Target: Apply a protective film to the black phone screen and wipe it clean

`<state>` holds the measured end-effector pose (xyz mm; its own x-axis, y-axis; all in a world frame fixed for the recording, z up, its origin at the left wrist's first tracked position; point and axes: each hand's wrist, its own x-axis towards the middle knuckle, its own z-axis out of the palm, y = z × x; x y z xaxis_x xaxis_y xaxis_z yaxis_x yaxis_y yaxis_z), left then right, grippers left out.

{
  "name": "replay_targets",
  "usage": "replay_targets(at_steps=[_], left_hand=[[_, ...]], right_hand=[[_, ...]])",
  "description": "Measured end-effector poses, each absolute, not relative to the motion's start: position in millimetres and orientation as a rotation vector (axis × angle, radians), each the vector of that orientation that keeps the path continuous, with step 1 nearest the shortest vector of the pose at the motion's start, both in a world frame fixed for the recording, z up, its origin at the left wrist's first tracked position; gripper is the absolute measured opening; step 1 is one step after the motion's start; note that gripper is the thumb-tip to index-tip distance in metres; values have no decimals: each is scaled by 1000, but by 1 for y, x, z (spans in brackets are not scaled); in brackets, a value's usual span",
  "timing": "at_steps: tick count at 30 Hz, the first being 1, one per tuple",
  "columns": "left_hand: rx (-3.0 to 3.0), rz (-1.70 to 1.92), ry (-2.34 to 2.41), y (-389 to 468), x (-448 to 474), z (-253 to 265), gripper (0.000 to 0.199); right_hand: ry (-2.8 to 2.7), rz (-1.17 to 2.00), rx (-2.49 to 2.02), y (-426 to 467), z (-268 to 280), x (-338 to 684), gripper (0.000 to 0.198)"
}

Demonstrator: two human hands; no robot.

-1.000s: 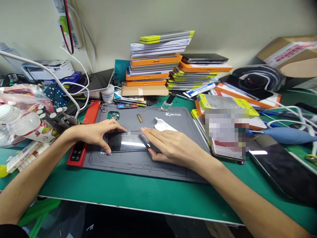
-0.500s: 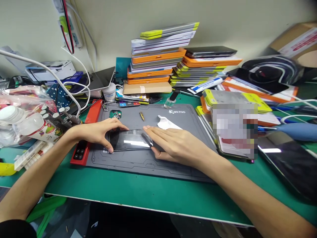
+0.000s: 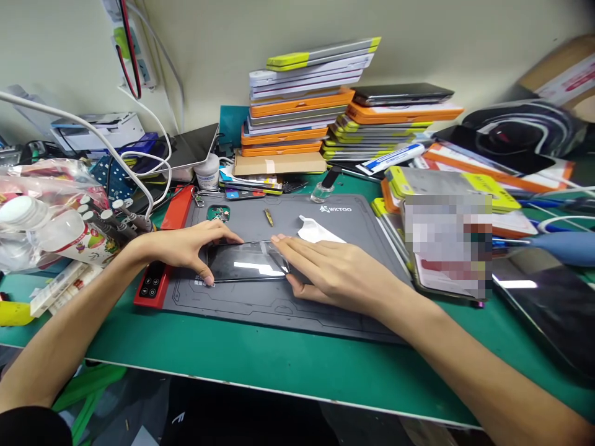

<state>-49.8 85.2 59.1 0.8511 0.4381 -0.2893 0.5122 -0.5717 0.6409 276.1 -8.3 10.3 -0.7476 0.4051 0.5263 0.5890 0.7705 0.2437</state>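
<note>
A dark, glossy phone (image 3: 227, 259) lies face up on the grey work mat, with a bright reflection across its glass. My left hand (image 3: 188, 244) grips its left end, thumb at the near edge and fingers at the far edge. Over the right end, my right hand (image 3: 332, 266) holds a clear film (image 3: 279, 255) between thumb and fingers; its edge curves slightly there. The right palm hides part of that end. Just beyond the hands are a white paper piece (image 3: 318, 229) and a small brass-coloured tool tip (image 3: 268, 217).
A red strip with buttons (image 3: 152, 286) edges the mat (image 3: 279, 316) on the left. A glass bottle (image 3: 321, 191) stands behind it. Stacked boxes (image 3: 297, 102) rise at the back. Bottles and pens (image 3: 109, 223) crowd the left; phones (image 3: 543, 297) lie right.
The clear film's right edge, bent up before, now lies flatter over the phone. Both hands keep nearly the same place; the whole view has shifted slightly.
</note>
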Motion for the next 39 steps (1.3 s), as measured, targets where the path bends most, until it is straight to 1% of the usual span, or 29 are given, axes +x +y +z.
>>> replay_targets(at_steps=[10,23,32,36,39], left_hand=[[2253,-162,735,84,-48,61,90],[2265,-105,650,86,-52,58,89],[2268,-140,668,85,-51,60,89],[2296,-123,650,84,-52,60,90],[2331,-123,635,84,-52,59,89]], right_hand=[[-2495,-573,-761,-9,12,275,40],[-2524,-545,-766,-10,12,276,39],[-2520,-513,-767,-9,8,278,39],[-2529,-486,-767,-8,7,277,42],[-2524,-501,-792,-8,8,276,40]])
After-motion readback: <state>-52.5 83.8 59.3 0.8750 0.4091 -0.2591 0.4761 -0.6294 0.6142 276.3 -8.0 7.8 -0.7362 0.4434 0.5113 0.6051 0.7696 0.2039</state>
